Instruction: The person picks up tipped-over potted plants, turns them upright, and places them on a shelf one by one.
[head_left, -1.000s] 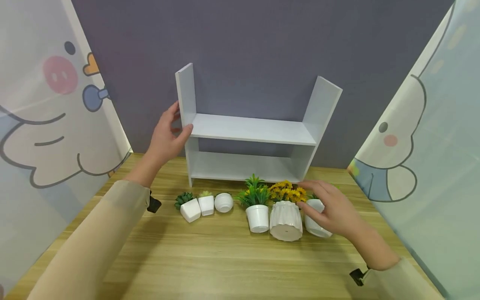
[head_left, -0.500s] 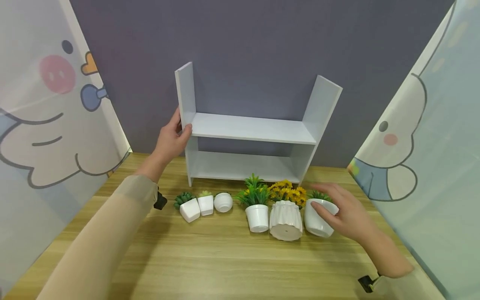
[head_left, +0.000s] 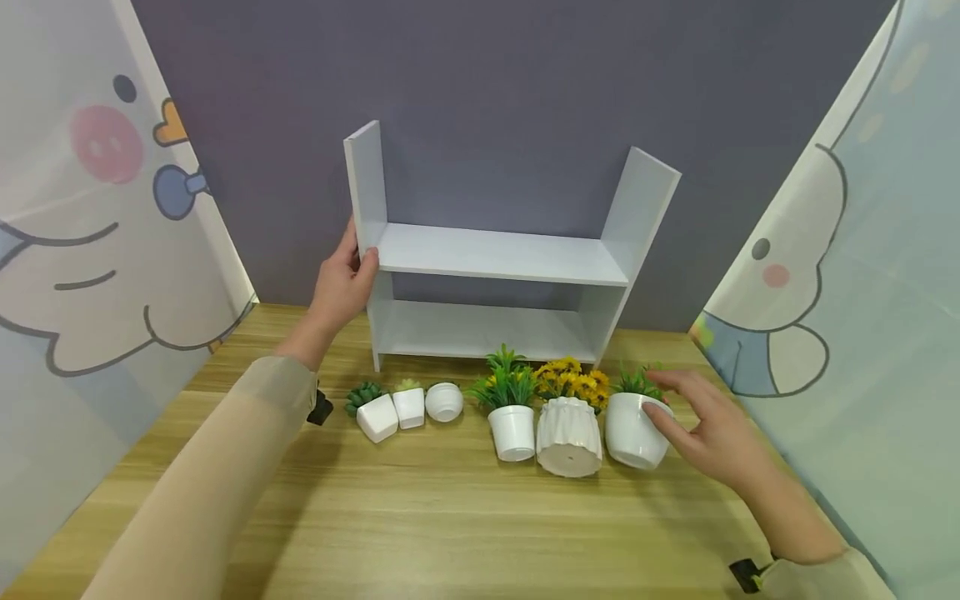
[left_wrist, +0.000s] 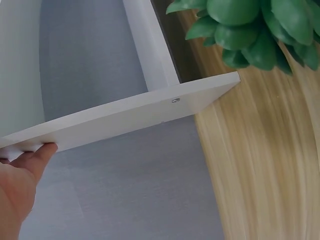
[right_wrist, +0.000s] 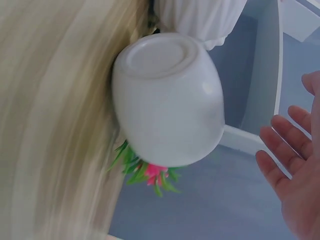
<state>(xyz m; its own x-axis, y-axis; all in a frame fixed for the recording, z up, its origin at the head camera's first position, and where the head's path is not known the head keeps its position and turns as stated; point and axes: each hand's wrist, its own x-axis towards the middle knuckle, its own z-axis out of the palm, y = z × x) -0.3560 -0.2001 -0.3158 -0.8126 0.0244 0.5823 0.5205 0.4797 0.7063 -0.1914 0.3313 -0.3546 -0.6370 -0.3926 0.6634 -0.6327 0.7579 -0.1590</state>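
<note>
My left hand point(head_left: 342, 287) holds the left side panel of a white two-tier shelf point(head_left: 502, 254), thumb at its front edge and fingers along the outer side. In the left wrist view, fingers point(left_wrist: 42, 157) touch that panel's outer face. My right hand point(head_left: 708, 425), spread and holding nothing, is just right of a rounded white pot point(head_left: 636, 433) with a green plant. This pot lies tipped, its base facing the camera in the right wrist view, and a pink flower point(right_wrist: 155, 172) shows among the leaves.
Left of that pot lie a ribbed white pot point(head_left: 568, 442) with yellow flowers and a smaller white pot point(head_left: 513, 435) with green leaves. Farther left are small white pots point(head_left: 377, 418), one with a dark green succulent point(head_left: 364, 397). A grey wall point(head_left: 510, 100) stands behind the shelf.
My right hand has drawn back to the right, from beside the yellow flowers to the rounded pot's right side. My left hand has closed in on the shelf's side panel.
</note>
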